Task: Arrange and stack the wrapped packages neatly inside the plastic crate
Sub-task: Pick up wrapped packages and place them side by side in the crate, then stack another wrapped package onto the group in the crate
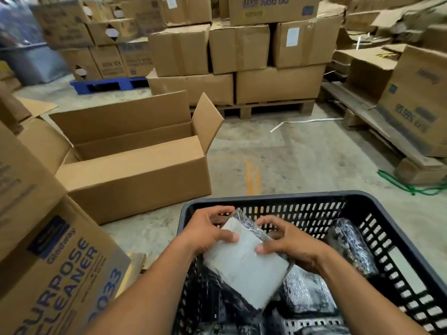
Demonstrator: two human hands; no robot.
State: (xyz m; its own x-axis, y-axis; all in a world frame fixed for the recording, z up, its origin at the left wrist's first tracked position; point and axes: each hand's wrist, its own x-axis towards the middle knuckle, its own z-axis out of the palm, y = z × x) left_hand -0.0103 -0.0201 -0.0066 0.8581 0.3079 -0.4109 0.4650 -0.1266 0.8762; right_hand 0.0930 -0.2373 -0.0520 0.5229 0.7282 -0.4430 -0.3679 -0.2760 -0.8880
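Both hands, left hand (pixel 208 232) and right hand (pixel 287 245), are gripping a pale grey plastic-wrapped rectangular package (pixel 244 262), tilted above dark wrapped packages (pixel 307 293) inside the black perforated plastic crate (pixel 387 228).

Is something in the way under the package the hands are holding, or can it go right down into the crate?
Both hands, left hand and right hand, hold the white-faced package tilted over the crate. Other wrapped packages already lie directly beneath it, so it would land on them, not the crate floor.
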